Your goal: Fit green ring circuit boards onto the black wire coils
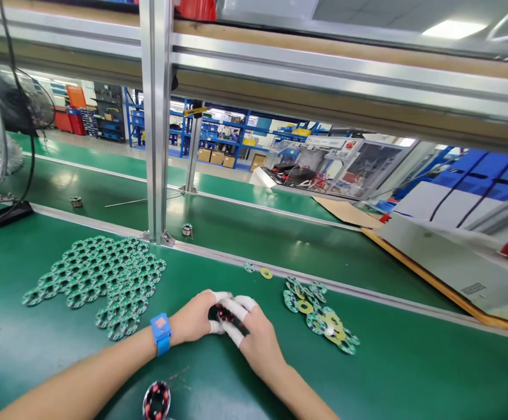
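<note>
Near the middle of the green bench, my left hand [199, 317] and my right hand [254, 332] meet around a small dark ring-shaped part [225, 314] with red bits, partly hidden by the fingers. White covers sit on several fingertips of both hands. A blue band [161, 333] is around my left wrist. Below my left forearm, at the bottom edge, lies a wound coil ring [156, 400] with red and black segments and thin wires beside it. Left of my hands, many green and white rings [100, 268] lie flat in rows. To the right is a loose pile of green and yellow rings [317, 312].
A metal post [155, 122] rises from the bench's back rail [254, 262]. Behind the rail, two small coil parts [187, 230] [76, 202] stand on a green surface. A fan [0, 128] is at the left; a grey panel [438, 256] leans at the right.
</note>
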{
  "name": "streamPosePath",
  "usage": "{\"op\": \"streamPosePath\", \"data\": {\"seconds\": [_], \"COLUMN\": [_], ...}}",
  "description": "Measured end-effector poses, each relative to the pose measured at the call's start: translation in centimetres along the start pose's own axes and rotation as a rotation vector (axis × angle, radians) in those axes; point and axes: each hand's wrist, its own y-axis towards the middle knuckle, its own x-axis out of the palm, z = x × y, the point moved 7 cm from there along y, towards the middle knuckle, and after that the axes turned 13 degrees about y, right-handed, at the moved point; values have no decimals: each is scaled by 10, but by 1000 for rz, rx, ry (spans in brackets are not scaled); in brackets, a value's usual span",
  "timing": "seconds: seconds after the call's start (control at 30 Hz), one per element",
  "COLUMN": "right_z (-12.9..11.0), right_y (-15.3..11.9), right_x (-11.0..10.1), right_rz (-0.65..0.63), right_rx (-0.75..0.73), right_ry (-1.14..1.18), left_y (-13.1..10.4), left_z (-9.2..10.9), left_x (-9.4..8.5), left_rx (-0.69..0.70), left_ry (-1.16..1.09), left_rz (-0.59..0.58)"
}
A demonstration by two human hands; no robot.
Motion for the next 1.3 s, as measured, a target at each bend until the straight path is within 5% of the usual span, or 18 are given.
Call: {"op": "streamPosePath", "data": {"seconds": [0.13,0.23,0.33,0.4,0.5,0.6,0.7,0.87,1.03,1.13,1.3], "right_z": [-28,-39,-42,-32,18,66,84,85,69,62,58], "right_y": [-1,-9,-14,-6,14,15,12,5,14,21,15], "right_x": [2,20,27,11,-45,-91,-104,-94,-90,-86,-55], "right_rz": [-216,-454,-560,-470,-184,-232,-325,-313,-226,-84,182], "right_rx": [-324,-407,-408,-307,117,505,572,635,621,601,689], "right_ry": [-201,-351,-318,-224,-445,-835,-891,-867,-718,-311,530], "left_y": [2,-1,-3,-4,-4,-4,-3,-3,-3,-1,-1], "left_z": [2,5,5,3,-2,-7,-9,-7,-6,-7,1], "left_x": [-8,-12,-12,-10,-6,-4,-3,-3,-7,-13,-38], "left_rx": [54,93,87,75,60,40,35,53,52,-3,-163], "left_ry": [113,147,145,129,106,110,116,107,79,5,-76], "left_rz": [-44,-37,-30,-29,-43,-60,-62,-52,-79,-96,199]}}
